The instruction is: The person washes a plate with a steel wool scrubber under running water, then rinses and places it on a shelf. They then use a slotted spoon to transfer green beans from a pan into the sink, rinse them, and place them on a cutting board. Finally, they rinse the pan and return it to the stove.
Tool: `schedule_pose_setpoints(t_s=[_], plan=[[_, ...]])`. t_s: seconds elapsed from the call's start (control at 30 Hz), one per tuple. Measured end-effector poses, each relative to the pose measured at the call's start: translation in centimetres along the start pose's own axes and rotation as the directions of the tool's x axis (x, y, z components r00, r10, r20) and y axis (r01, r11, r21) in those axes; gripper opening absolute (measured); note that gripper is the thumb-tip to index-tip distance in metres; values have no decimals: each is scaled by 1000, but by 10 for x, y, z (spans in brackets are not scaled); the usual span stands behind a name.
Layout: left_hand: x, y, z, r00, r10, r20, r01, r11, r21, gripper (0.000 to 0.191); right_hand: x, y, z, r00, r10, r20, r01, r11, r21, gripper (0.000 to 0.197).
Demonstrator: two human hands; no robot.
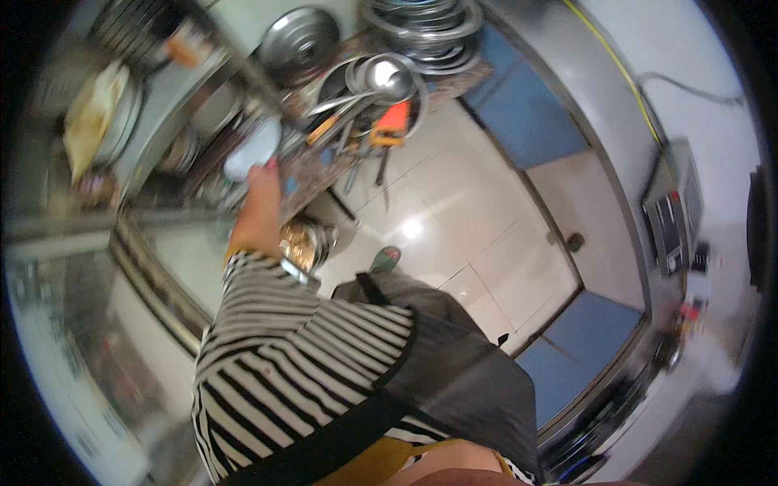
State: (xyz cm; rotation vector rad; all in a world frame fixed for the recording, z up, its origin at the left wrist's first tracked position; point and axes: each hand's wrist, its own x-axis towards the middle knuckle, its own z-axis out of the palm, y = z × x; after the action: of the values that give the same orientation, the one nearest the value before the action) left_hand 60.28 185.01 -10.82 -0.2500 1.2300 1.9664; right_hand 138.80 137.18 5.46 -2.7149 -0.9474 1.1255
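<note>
My left hand (264,173) reaches out to the upper left, over a cluttered rack. Its fingers meet the near edge of a white bowl or dish (252,149) and seem to grip it; motion blur hides the fingertips. To the right of it lie a shiny metal ladle (389,79), a wooden-handled utensil (324,129) and an orange-handled tool (390,124). Behind these a round metal lid (301,42) leans at the wall, beside stacked metal basins (425,33). My right hand is out of view.
A metal pot (304,243) stands low beside my forearm. Plates under a yellowish cloth (100,121) sit on the upper-left shelf. Blue cabinet panels (529,109) and a metal counter edge run along the right. A scale-like device (674,206) is at the far right.
</note>
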Motion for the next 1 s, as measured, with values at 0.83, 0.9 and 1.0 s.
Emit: schedule_pose_setpoints(t_s=[0.83,0.9,1.0], plan=[[-253,-258,-59,383,-917,-109,-130,-171,977,18,-217,81,216,916,384,-111,-283,819,499,31],[-311,-302,-56,163,-975,-149,-195,-180,964,16,-245,111,246,897,433,-91,-313,765,563,32],[-402,-342,-67,26,-994,-106,-251,-109,962,15,-289,162,296,848,529,-41,-389,672,630,30]])
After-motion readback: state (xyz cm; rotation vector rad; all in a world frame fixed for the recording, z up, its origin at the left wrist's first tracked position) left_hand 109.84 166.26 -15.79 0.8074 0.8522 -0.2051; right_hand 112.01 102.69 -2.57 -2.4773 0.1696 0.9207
